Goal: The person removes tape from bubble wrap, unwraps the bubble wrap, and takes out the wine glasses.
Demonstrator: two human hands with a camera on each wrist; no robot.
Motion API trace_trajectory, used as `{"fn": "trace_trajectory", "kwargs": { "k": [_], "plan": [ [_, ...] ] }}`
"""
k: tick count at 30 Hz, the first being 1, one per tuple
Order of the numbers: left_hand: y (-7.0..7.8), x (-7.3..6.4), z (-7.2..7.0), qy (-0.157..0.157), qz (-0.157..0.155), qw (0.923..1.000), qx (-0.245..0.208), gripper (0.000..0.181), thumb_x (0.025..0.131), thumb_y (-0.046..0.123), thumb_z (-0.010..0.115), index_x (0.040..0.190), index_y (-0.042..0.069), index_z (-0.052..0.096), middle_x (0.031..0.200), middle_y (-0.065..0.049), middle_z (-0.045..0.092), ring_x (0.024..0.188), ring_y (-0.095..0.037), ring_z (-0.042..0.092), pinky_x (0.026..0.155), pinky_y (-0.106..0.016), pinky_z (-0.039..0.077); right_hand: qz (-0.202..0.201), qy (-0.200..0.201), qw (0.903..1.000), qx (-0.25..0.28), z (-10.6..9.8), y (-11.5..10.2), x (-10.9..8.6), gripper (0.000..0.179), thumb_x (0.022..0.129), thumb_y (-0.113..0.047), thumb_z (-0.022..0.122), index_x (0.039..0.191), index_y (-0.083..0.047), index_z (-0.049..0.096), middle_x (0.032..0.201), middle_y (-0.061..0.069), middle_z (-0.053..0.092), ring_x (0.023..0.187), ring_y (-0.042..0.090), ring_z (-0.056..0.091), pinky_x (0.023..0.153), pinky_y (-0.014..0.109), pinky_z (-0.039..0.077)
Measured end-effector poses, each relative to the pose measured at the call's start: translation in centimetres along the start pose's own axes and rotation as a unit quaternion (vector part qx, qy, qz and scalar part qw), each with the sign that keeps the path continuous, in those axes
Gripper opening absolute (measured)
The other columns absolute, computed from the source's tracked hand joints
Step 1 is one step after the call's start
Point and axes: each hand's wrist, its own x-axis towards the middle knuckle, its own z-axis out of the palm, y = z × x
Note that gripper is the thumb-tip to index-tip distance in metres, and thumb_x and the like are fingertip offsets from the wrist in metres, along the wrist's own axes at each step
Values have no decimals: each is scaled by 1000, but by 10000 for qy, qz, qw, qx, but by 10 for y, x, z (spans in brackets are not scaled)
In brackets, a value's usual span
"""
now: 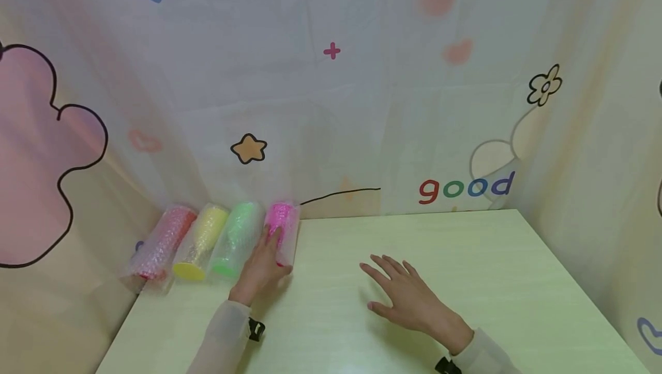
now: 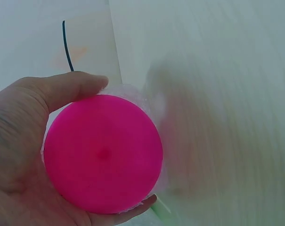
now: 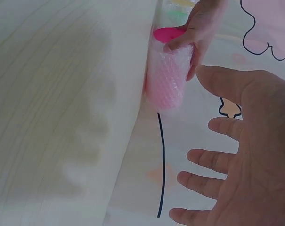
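My left hand (image 1: 262, 268) grips a bubble-wrapped pink cylinder (image 1: 281, 227) at the far edge of the table. The thumb and fingers curl round it, and its flat round pink end (image 2: 103, 153) faces the left wrist camera. Just left of it lies a wrapped green cylinder (image 1: 235, 239), then a yellow one (image 1: 204, 242) and a red one (image 1: 162, 242), all in clear bubble wrap. Apart from them, over the right half of the table, my right hand (image 1: 411, 299) hovers with spread fingers and holds nothing. What is inside the wrapping is blurred.
A pale wood-grain table (image 1: 465, 265) spreads out under both hands. A printed curtain (image 1: 331, 104) with hearts, a star and the word "good" hangs right behind the table and along its sides.
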Motion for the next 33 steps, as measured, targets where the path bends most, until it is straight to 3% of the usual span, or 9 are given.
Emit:
{"fn": "trace_trajectory", "kwargs": {
  "k": [9, 18, 23, 27, 33],
  "plan": [
    [1, -5, 8, 108, -101, 9998, -102, 104, 78, 20, 82, 159, 21, 16, 167, -10, -1, 152, -38, 14, 112, -60, 35, 76, 25, 10000, 0, 2, 1, -1, 72, 89, -41, 70, 151, -23, 39, 155, 9, 40, 142, 36, 39, 111, 64, 31],
    [13, -17, 9, 393, 63, 9983, -437, 101, 76, 20, 82, 158, 17, 22, 166, -15, 10, 139, -45, 40, 103, -58, 46, 109, -8, 9999, 0, 1, 2, -1, 71, 89, -42, 69, 151, -22, 39, 155, 10, 40, 142, 36, 38, 111, 65, 31],
    [28, -28, 11, 335, 85, 9982, -494, 98, 77, 22, 81, 157, 16, 25, 165, -16, 12, 131, -46, 49, 101, -58, 48, 110, 32, 9999, -78, 1, 3, -1, 71, 90, -43, 68, 151, -23, 39, 155, 9, 40, 142, 35, 39, 111, 65, 31],
    [40, -37, 16, 240, 159, 9981, -541, 100, 77, 23, 81, 157, 10, 22, 165, -18, 12, 132, -45, 49, 103, -58, 47, 96, 66, 9999, -83, 2, 4, -1, 71, 90, -43, 68, 151, -23, 39, 155, 9, 40, 142, 35, 39, 111, 65, 31],
    [58, -50, 26, -15, 199, 9966, -794, 108, 75, 24, 82, 156, 0, 15, 165, -19, 9, 143, -46, 34, 107, -56, 42, 46, 144, 9999, -71, 2, 4, 1, 71, 89, -42, 69, 150, -22, 40, 154, 10, 42, 141, 35, 40, 111, 64, 32]
  ]
}}
